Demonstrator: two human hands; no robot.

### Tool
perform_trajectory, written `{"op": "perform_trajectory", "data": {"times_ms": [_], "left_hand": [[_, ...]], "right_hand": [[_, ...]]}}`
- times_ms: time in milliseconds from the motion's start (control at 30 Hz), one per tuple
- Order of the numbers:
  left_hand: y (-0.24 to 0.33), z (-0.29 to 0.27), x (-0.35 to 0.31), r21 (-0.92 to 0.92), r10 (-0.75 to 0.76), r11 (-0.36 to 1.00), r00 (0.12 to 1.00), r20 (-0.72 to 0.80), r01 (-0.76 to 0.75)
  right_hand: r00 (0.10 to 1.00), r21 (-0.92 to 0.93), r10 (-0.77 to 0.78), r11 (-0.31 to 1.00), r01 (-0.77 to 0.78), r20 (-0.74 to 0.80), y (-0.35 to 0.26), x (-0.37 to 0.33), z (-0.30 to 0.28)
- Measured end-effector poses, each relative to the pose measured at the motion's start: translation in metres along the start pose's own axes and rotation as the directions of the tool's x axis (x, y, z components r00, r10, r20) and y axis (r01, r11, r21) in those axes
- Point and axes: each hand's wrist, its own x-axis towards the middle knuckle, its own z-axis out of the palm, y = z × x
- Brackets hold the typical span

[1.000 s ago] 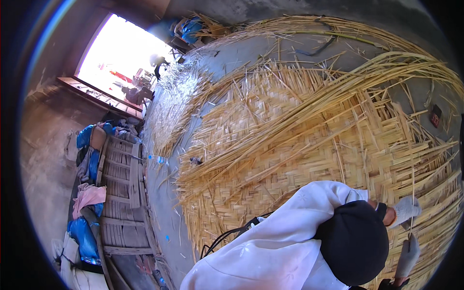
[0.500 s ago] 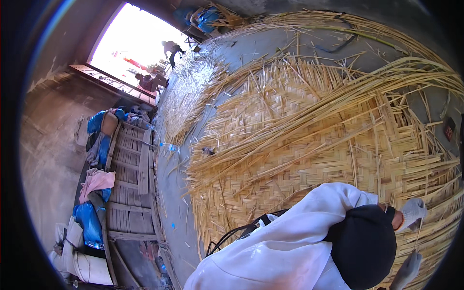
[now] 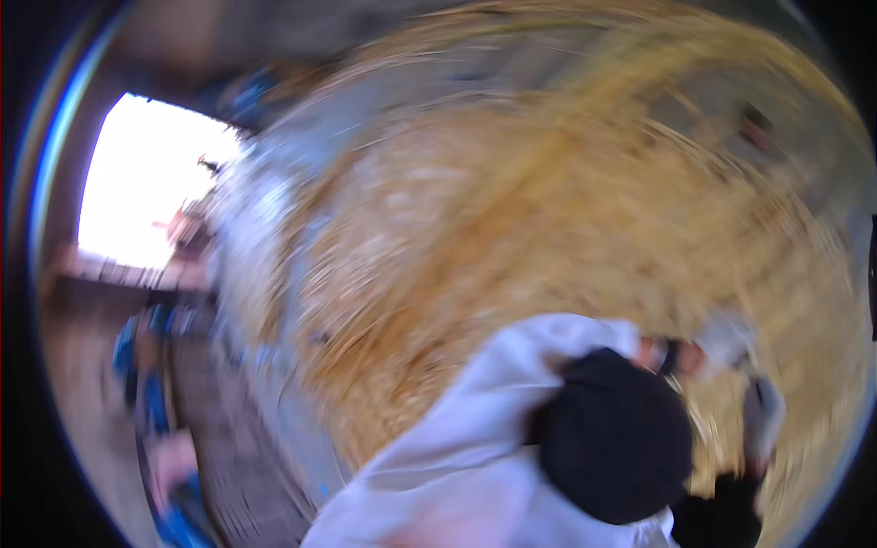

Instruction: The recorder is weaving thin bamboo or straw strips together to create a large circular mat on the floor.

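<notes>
My left hand (image 3: 726, 341), in a white glove with a dark band at the wrist, reaches out at the right side, low over the woven mat (image 3: 566, 247). Just below it is my right hand (image 3: 764, 416), in a greyish glove, with the two hands nearly touching. Motion smears the fingers of both, so what lies in them cannot be made out. Pale strips of the mat show around and beneath the hands. A white sleeve (image 3: 512, 384) runs toward the left hand. A rounded black cloth shape (image 3: 617, 437) covers part of the view beside it.
A long bundle of loose straw-coloured strips (image 3: 585, 110) lies across the mat. A dark red object (image 3: 755, 128) sits on the grey floor. At the left stand a slatted wooden frame (image 3: 224, 429) and blue and pink bundles (image 3: 174, 461). A bright doorway (image 3: 137, 183) opens beyond.
The whole view has swung and blurred, with the room turned. My hands now appear farther left and higher, and closer together. Earlier a thin strip stretched between them; it no longer shows clearly.
</notes>
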Motion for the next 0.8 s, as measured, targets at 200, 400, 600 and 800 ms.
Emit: {"op": "perform_trajectory", "data": {"times_ms": [200, 400, 600, 800], "left_hand": [[0.029, -0.013, 0.025, -0.733, -0.585, -0.034, 0.581, 0.566, 0.68], [0.033, 0.051, 0.008, -0.542, -0.646, -0.244, 0.282, 0.71, 0.804], [0.029, 0.062, -0.012, -0.581, -0.596, -0.186, 0.379, 0.708, 0.792], [0.026, 0.059, -0.008, -0.544, -0.341, -0.197, 0.463, 0.818, 0.815]], "right_hand": [[0.982, 0.113, 0.074, 0.992, -0.055, -0.174, 0.002, 0.01, -0.004], [0.956, -0.621, -0.095, 0.777, -0.102, -0.277, 0.035, -0.026, -0.005], [0.936, -0.497, -0.069, 0.859, -0.12, -0.344, 0.057, -0.039, 0.015], [0.881, 0.4, 0.473, 0.807, -0.433, -0.001, 0.055, -0.044, -0.013]]}}
